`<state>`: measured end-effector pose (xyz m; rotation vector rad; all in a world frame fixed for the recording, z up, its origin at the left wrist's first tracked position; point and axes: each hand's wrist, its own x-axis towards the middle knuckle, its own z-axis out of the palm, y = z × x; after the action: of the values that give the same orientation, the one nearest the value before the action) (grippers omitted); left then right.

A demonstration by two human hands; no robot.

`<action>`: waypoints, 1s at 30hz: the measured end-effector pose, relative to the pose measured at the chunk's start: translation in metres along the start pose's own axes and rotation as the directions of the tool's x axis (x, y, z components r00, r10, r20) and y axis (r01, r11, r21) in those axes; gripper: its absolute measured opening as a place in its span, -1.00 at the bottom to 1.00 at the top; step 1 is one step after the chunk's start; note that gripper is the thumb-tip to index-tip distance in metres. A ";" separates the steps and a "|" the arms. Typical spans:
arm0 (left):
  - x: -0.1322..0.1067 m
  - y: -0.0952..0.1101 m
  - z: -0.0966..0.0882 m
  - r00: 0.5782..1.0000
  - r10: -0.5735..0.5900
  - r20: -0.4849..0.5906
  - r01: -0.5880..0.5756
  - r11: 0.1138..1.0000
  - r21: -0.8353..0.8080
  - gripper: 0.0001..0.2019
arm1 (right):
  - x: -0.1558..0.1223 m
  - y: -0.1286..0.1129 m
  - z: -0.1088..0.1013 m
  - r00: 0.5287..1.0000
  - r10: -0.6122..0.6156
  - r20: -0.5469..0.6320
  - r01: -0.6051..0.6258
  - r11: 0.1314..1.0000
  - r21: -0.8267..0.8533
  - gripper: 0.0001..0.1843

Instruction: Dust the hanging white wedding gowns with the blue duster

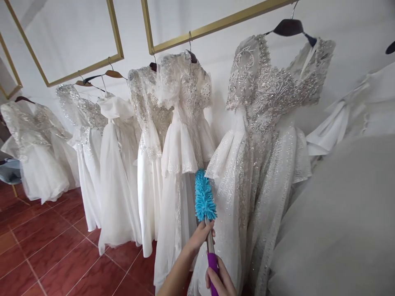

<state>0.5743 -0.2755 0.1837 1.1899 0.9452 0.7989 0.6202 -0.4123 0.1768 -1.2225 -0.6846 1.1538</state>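
A duster (205, 195) with a fluffy blue head, a metal rod and a purple grip points up and away from me. My left hand (202, 234) is closed around the metal rod just below the blue head. Lower down, my right hand (220, 276) wraps the purple grip. The blue head lies in front of the gap between a puff-sleeved white dress (182, 148) and a silver-beaded white dress (271, 94). Whether its fibres touch either dress I cannot tell.
More white gowns (119, 135) hang in a row to the left. Gold frame mouldings (216, 26) line the white wall. A large pale skirt (339, 218) fills the right foreground. The red tiled floor (70, 250) shows at lower left, with a blue-grey chair (10, 172) at the edge.
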 end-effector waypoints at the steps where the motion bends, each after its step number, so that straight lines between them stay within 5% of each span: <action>1: -0.001 0.012 -0.001 0.999 0.029 0.021 -0.029 1.000 -0.003 -0.35 | -0.001 -0.007 0.004 1.000 -0.015 -0.010 0.015 1.000 -0.003 -0.27; 9: -0.006 0.078 -0.026 0.964 0.203 0.173 -0.204 0.979 -0.015 -0.38 | -0.001 -0.032 0.049 0.988 -0.151 0.031 0.152 0.988 -0.024 -0.30; 18: -0.001 0.131 -0.082 0.899 0.291 0.327 -0.311 0.950 0.008 -0.40 | 0.020 -0.032 0.113 0.957 -0.270 0.110 0.285 0.946 -0.153 -0.38; 23: 0.027 0.112 -0.116 0.909 0.248 0.336 -0.270 0.963 0.020 -0.38 | 0.038 -0.012 0.145 0.966 -0.251 0.059 0.256 0.960 -0.110 -0.38; 30: 0.059 0.029 -0.154 0.940 0.060 0.336 -0.094 0.992 0.085 -0.42 | 0.048 0.044 0.173 0.984 -0.170 -0.057 0.169 0.985 -0.015 -0.48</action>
<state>0.4571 -0.1560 0.1864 1.4052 0.6670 0.5915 0.4671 -0.3094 0.1716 -1.1779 -0.7369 0.9712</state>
